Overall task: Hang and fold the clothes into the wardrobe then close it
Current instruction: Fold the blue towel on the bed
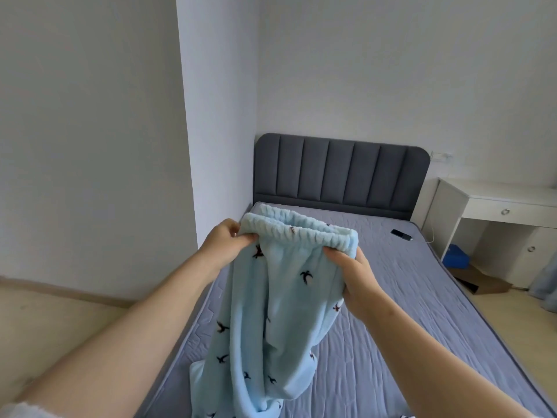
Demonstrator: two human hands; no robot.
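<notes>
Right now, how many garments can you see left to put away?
1: the light blue trousers, held up over the mattress, with the left hand and the right hand both gripping the waistband. Others may lie out of frame.

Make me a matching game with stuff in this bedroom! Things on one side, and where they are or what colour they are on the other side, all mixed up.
Things:
1. blue trousers
2. headboard
3. desk
4. small black gadget

Clues:
a. white
b. lying on the mattress
c. held at the waistband by the left hand and the right hand
d. dark grey

Pairs: 1-c, 2-d, 3-a, 4-b
</notes>
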